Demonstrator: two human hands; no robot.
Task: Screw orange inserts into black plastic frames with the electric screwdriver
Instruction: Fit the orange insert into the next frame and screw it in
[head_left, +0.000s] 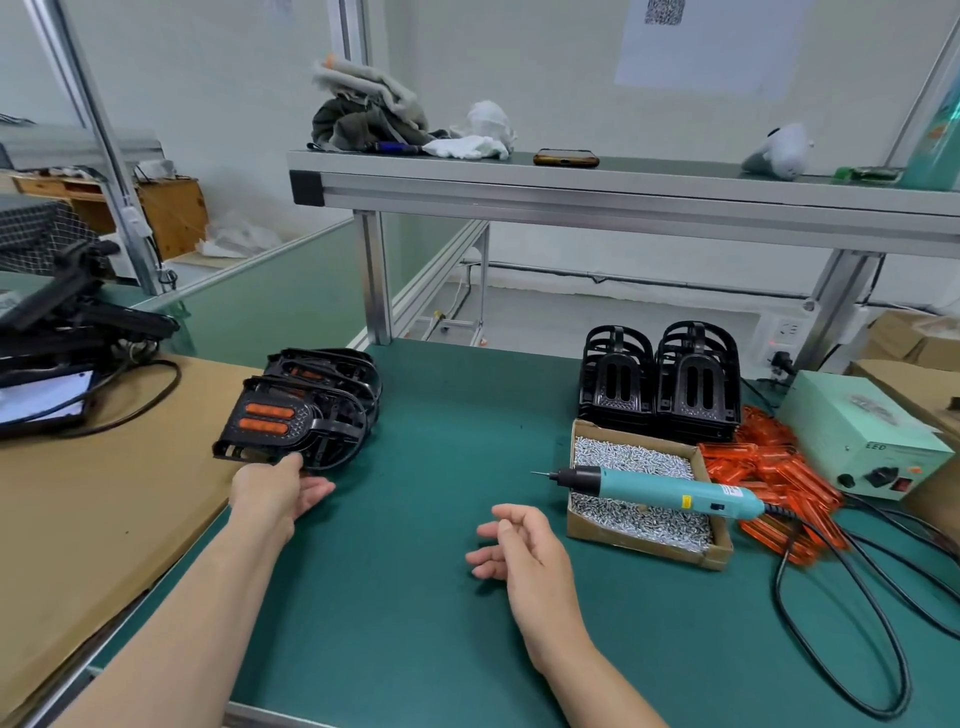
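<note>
While the left hand lies relaxed, thumb touching the near edge of a black frame fitted with orange inserts just beyond it, the right hand hovers loosely curled and empty over the tabletop. The electric screwdriver rests to its right across a box of screws.

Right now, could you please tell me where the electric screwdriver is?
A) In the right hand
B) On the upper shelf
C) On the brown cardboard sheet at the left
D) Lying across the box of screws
D: the electric screwdriver lies across the open box of screws, while the right hand hovers empty over the green mat.
</note>
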